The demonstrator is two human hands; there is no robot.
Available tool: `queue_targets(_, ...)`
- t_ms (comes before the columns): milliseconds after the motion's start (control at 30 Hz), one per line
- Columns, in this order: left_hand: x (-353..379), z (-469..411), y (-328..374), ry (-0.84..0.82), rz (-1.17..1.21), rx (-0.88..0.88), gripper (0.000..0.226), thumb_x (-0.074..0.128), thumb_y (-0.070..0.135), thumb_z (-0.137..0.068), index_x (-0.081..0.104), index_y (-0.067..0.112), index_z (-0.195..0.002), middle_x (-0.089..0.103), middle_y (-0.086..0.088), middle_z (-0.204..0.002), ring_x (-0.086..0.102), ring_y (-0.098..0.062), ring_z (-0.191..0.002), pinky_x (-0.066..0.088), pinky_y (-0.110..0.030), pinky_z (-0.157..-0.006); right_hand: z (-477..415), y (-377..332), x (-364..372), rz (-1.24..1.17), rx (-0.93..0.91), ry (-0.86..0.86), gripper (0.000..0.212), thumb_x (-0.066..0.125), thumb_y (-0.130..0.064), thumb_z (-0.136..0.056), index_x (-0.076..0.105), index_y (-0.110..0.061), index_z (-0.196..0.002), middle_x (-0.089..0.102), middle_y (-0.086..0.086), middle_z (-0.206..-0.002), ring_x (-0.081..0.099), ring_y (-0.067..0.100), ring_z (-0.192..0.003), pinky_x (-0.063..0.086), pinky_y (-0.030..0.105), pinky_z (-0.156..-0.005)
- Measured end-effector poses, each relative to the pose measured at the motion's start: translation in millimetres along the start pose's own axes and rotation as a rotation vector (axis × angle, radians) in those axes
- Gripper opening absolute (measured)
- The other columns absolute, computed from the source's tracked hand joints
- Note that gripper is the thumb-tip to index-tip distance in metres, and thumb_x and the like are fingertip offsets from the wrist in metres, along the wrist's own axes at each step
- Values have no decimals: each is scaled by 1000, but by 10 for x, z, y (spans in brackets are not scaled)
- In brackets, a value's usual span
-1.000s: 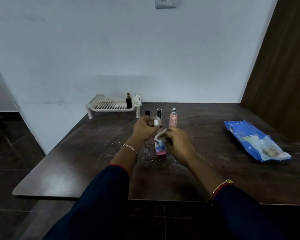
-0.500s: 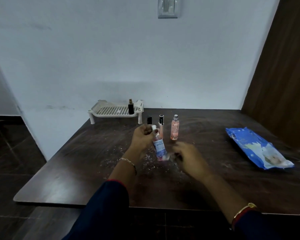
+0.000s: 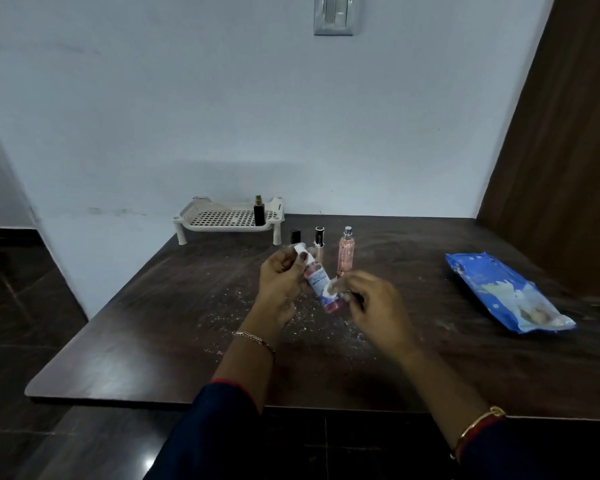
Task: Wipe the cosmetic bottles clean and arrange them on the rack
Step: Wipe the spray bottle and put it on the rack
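Observation:
My left hand [image 3: 280, 289] grips a small pink bottle [image 3: 321, 282] with a white cap and blue label, tilted above the table. My right hand [image 3: 378, 308] pinches a small white wipe [image 3: 333, 289] against the bottle's lower part. Behind them stand a tall pink spray bottle [image 3: 345, 252], a black-capped tube [image 3: 319, 239] and a small black-capped bottle [image 3: 295, 235]. The white perforated rack [image 3: 222, 219] sits at the table's far left edge, with one dark bottle [image 3: 259, 211] upright on its right side.
A blue wipes packet [image 3: 506, 292] lies at the right of the dark wooden table [image 3: 136, 323]. White crumbs or dust speckle the table's middle. A white wall is behind, and a brown door panel stands at the right.
The camera has tilted up. My right hand drew back from the bottle, then returned with the wipe to its lower part. The left hand tilted the bottle.

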State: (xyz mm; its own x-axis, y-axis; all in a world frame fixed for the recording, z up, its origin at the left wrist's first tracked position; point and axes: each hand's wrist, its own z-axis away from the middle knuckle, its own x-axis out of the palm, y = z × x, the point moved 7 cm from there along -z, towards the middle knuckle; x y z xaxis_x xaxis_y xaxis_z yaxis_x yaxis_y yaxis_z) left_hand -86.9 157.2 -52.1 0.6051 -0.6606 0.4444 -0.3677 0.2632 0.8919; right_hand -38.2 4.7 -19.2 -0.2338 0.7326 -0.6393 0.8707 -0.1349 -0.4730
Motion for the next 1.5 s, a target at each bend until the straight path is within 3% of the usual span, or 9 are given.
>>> queue_targets(233,-78,33,59,39,57,13,17,53,4,-90,61,9,-103,68,-6,-100,66,-18,-90,59,-34,-72,195,272,-31,28,96,-6,26,62,4,-79,72,-19,-84,69,-8,-87,62,2,-80,49,19,-73)
queue_targets(433,119,83,123,-12,128,69,23,58,3,-86,59,5,-109,68,-8,-106,68,-20,-94,59,-40,-77,335,545,154,-855,872,284,15,63,-4,-85,71,-16,-87,72,5,-92,64,16,-83,52,27,-74)
queue_targets(533,172,101,111,-20,130,103,29,61,1,-83,58,4,-111,67,-7,-109,66,-18,-98,58,-38,-80,351,479,230,-1067,989,318,9,65,-8,-84,71,-12,-89,72,5,-92,65,13,-82,53,26,-78)
queue_targets(733,324,185,-31,-142,-95,113,30,60,1,-85,59,6,-115,65,-5,-116,62,-14,-104,53,-33,-89,390,446,311,-1269,1090,350,11,68,-2,-79,70,-10,-86,72,1,-73,64,6,-62,51,14,-46)
queue_targets(967,424,317,39,-116,-47,177,31,63,-6,-80,62,10,-107,69,-6,-106,68,-10,-94,57,-32,-81,355,360,418,-1383,1086,253,22,67,-6,-80,68,5,-99,71,16,-90,67,14,-65,56,21,-63)
queue_targets(1133,505,350,76,-155,-133,160,41,66,-5,-77,57,6,-116,68,-11,-110,68,-17,-97,57,-36,-85,364,321,363,-1382,1091,244,8,68,-7,-78,68,0,-82,71,7,-73,67,8,-54,51,13,-45)
queue_targets(1300,447,315,36,-121,-214,138,33,67,2,-79,62,11,-110,70,-9,-108,67,-22,-100,57,-39,-85,363,348,244,-1232,1118,322,23,78,-6,-69,67,1,-88,70,8,-70,64,7,-47,48,14,-40)
queue_targets(1400,396,294,30,-130,-273,160,31,66,1,-80,63,16,-106,70,-6,-106,69,-13,-95,58,-29,-81,196,322,25,-1210,972,427,20,77,-3,-70,66,1,-86,70,8,-63,64,10,-49,48,15,-42)
queue_targets(1500,389,315,-4,-139,-378,164,29,69,2,-77,63,17,-101,70,-3,-100,69,-4,-84,57,-22,-76,-51,231,-240,-840,731,420,16,74,-5,-75,69,-1,-90,70,7,-78,63,7,-62,46,9,-48)
